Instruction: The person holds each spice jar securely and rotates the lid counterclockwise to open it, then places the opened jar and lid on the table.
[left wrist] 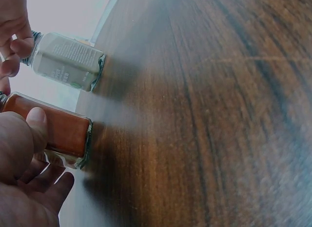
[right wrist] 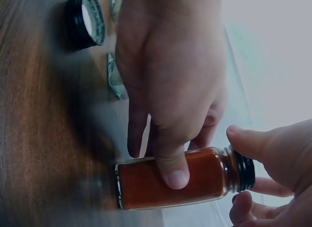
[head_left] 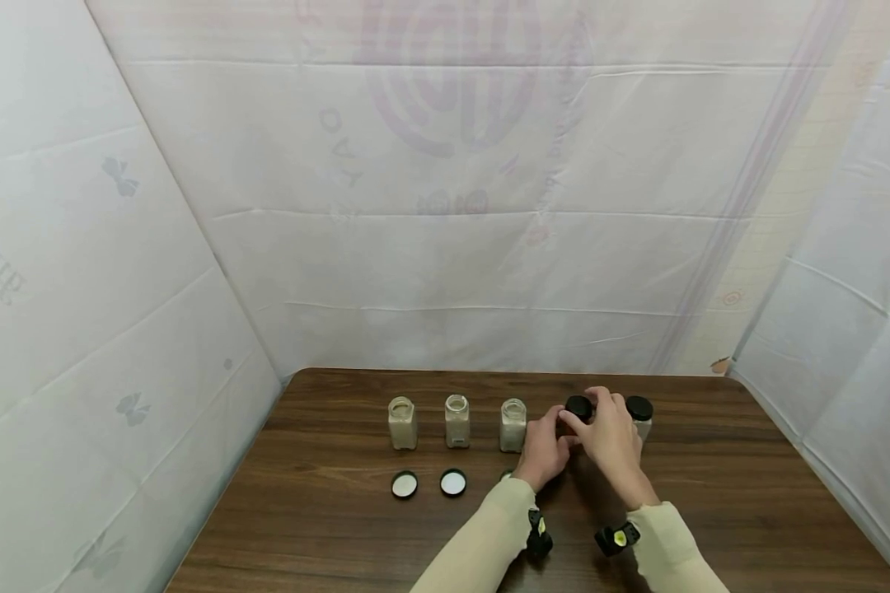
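A square glass jar of orange-red powder (right wrist: 141, 188) stands on the table between my two hands. My left hand (head_left: 545, 449) grips its body, thumb (left wrist: 37, 122) across the near face and fingers behind. Around its black lid (head_left: 578, 406) curl the thumb and fingers of my right hand (head_left: 611, 436); the lid sits on the jar's threaded neck. Just right of my right hand is a pale-filled jar (head_left: 643, 427) with a black lid, partly hidden by that hand. Its printed label shows in the left wrist view.
Three uncapped jars of pale powder, left (head_left: 403, 428), middle (head_left: 457, 424) and right (head_left: 512, 428), stand in a row on the wooden table (head_left: 326, 527). Upturned black lids (head_left: 404, 485) lie before them, one partly behind my left forearm. White sheeting (head_left: 430, 263) hangs behind.
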The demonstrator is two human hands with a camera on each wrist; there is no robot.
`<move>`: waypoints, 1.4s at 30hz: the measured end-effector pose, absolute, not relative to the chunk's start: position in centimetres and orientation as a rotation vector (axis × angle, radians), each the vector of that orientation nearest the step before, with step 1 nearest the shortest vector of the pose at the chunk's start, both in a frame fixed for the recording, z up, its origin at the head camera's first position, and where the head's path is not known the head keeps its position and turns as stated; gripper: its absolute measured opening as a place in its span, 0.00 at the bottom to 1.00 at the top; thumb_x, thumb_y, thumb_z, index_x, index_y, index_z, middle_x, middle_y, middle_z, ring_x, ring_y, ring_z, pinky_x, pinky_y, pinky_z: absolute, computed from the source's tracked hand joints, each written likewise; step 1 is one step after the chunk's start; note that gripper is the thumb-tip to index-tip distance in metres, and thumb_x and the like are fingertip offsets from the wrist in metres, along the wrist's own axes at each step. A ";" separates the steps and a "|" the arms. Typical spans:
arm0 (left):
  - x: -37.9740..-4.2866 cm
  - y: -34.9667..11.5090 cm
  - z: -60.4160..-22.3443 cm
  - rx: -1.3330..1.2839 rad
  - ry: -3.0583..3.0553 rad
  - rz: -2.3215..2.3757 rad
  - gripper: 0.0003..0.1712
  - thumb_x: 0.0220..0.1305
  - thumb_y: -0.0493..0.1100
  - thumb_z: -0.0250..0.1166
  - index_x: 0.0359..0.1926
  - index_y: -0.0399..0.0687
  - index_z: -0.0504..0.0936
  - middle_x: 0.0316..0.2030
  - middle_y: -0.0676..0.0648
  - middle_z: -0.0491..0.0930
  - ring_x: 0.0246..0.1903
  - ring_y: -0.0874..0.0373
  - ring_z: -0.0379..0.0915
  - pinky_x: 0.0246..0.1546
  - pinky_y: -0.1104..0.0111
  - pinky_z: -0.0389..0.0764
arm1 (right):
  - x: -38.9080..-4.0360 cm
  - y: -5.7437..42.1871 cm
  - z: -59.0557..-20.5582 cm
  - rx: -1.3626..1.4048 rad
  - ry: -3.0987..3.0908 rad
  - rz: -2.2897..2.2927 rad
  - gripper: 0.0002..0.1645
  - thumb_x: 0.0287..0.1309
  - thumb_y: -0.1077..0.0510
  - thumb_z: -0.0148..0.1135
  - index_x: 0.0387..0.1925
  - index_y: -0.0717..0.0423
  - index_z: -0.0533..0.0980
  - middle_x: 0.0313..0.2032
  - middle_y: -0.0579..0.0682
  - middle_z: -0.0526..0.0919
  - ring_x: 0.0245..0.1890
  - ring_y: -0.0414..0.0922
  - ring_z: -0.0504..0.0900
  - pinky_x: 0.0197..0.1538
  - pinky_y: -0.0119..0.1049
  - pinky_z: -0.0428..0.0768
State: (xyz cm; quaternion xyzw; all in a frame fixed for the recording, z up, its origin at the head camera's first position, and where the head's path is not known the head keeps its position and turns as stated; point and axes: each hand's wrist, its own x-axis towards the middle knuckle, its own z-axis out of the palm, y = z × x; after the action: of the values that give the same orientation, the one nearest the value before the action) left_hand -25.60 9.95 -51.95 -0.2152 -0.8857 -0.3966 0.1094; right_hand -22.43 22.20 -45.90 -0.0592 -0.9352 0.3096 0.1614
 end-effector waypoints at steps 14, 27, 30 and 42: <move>-25.6 9.9 -51.5 -0.622 -2.631 -1.200 0.26 0.65 0.31 0.61 0.64 0.46 0.77 0.51 0.43 0.86 0.49 0.53 0.84 0.48 0.65 0.83 | -22.6 22.1 -45.8 -0.140 -2.689 0.871 0.29 0.65 0.49 0.70 0.62 0.60 0.75 0.56 0.67 0.76 0.45 0.63 0.80 0.40 0.59 0.80; -25.6 9.9 -51.6 -0.625 -2.610 -1.248 0.13 0.65 0.39 0.67 0.50 0.50 0.79 0.41 0.49 0.86 0.35 0.61 0.77 0.39 0.71 0.78 | -22.6 22.4 -45.1 -0.018 -2.799 0.863 0.29 0.69 0.60 0.64 0.69 0.59 0.71 0.64 0.69 0.71 0.56 0.70 0.77 0.46 0.67 0.79; -25.5 9.9 -51.6 -0.635 -2.605 -1.244 0.13 0.65 0.39 0.67 0.50 0.49 0.79 0.40 0.49 0.86 0.34 0.61 0.77 0.38 0.71 0.78 | -22.7 22.4 -45.1 -0.008 -2.812 0.864 0.29 0.70 0.61 0.63 0.69 0.59 0.71 0.64 0.68 0.70 0.57 0.70 0.75 0.48 0.68 0.77; -25.6 9.9 -51.6 -0.645 -2.589 -1.244 0.12 0.66 0.41 0.68 0.49 0.49 0.78 0.37 0.49 0.85 0.32 0.61 0.77 0.36 0.72 0.77 | -22.7 22.5 -44.7 0.047 -2.829 0.870 0.28 0.71 0.65 0.59 0.70 0.58 0.70 0.66 0.67 0.69 0.57 0.69 0.77 0.48 0.67 0.79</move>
State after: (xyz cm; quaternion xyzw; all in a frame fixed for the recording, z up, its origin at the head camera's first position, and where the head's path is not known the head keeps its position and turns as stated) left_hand -25.55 9.91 -51.59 -0.2180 -0.8752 -0.4205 0.0987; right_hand -22.68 22.51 -44.74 0.0158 -0.9518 0.2926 0.0905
